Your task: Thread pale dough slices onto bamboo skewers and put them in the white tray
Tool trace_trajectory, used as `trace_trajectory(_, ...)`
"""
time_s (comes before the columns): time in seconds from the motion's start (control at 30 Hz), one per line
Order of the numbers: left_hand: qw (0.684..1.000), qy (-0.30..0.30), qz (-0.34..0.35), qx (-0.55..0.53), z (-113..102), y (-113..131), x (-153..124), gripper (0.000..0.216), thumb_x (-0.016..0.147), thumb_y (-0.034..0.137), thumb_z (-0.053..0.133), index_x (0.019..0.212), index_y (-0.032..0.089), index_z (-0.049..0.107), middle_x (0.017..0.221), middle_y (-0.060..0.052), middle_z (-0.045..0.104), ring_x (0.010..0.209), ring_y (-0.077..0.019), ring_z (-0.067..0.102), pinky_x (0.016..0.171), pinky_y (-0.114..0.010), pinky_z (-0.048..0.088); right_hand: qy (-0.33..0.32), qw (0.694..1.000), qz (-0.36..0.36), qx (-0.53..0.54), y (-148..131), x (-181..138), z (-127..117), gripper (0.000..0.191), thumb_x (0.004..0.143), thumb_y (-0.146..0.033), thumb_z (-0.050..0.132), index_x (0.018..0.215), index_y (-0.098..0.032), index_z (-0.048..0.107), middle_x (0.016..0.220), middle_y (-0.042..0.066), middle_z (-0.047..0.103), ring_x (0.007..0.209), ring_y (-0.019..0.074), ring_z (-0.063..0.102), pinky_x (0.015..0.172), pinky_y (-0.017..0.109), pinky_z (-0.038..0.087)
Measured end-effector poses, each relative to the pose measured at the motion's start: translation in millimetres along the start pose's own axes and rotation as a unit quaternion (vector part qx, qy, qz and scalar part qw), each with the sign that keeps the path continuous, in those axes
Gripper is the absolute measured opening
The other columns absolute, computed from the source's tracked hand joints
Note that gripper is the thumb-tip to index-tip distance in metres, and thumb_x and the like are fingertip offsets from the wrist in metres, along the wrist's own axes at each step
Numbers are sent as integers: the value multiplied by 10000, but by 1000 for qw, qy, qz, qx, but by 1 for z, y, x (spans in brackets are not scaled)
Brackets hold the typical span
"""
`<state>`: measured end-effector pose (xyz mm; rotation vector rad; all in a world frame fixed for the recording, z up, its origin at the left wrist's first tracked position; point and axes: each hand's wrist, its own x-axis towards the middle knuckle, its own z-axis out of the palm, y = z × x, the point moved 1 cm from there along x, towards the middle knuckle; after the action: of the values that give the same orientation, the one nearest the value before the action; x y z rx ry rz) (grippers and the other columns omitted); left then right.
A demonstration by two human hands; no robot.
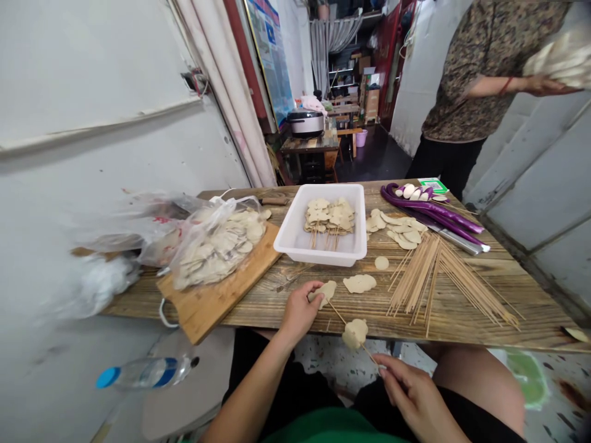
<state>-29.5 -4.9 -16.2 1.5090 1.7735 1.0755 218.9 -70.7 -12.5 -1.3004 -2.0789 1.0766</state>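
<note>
My left hand (302,311) pinches a thin pale beige slice (329,291) over the table's front edge. A thin wooden skewer (368,352) is in the closed fingers of my right hand (410,394). Threaded on that skewer is another slice or small bunch (355,333), and its far end meets the slice in my left hand; whether it has pierced it I cannot tell. Just beyond lie a loose slice (359,283) and a small round one (381,263). Several loaded skewers (330,215) rest in the white plastic tub (286,241).
Bare skewers (415,277) fan out at right, by more slices (401,231), purple eggplants (438,212) and a knife (462,243). At left, a bag of slices (221,246) lies on a cutting board (198,314). A water bottle (143,373) is below. Another person (484,74) stands at back right.
</note>
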Motion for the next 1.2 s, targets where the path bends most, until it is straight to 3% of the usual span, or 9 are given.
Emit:
trace_trajectory(0.3, 994, -17, -42, -95, -6, 2, 5, 236, 713, 232, 584, 925, 147, 643, 902, -56, 685, 809, -178, 614, 732, -277, 456, 23, 998, -48, -16, 7, -4, -1, 399, 929, -369, 361, 1056, -144, 664, 578, 32, 639, 455, 148, 585, 437, 194, 488)
trace_trajectory(0.5, 993, -2, -42, -106, -8, 6, 6, 242, 704, 234, 596, 924, 143, 643, 902, -62, 682, 800, -181, 610, 721, -276, 453, 41, 994, -97, -39, 6, -8, -2, 352, 935, -316, 372, 1102, -155, 637, 626, 41, 680, 533, 157, 654, 541, 195, 541)
trace_trajectory(0.67, 997, 17, -16, -69, -8, 10, 5, 224, 697, 200, 593, 907, 157, 661, 878, -48, 686, 791, -175, 607, 742, -276, 442, 51, 987, -142, -50, 3, -11, -5, 315, 928, -255, 394, 1125, -137, 610, 818, 89, 724, 710, 159, 701, 664, 183, 548)
trace_trajectory(0.77, 995, 16, -32, -95, -8, 11, 5, 220, 688, 205, 608, 896, 159, 665, 860, -41, 686, 766, -167, 604, 715, -265, 441, 43, 987, -147, -42, 1, -13, -6, 321, 937, -240, 373, 1158, -142, 583, 650, 35, 680, 546, 128, 660, 555, 149, 529)
trace_trajectory(0.87, 981, 5, -83, -173, -8, 12, 5, 244, 664, 242, 652, 889, 146, 655, 837, -41, 682, 719, -154, 596, 661, -247, 441, 46, 987, -149, -28, 2, -14, -6, 312, 941, -240, 368, 1169, -155, 563, 551, -8, 613, 463, 115, 609, 498, 142, 505)
trace_trajectory(1.2, 914, -30, -185, -361, -16, 14, 6, 377, 548, 261, 781, 873, 126, 646, 741, -30, 676, 616, -109, 581, 596, -216, 430, 53, 988, -143, 0, 12, -13, 0, 275, 929, -206, 402, 1169, -209, 535, 575, -22, 601, 467, 115, 587, 479, 164, 474)
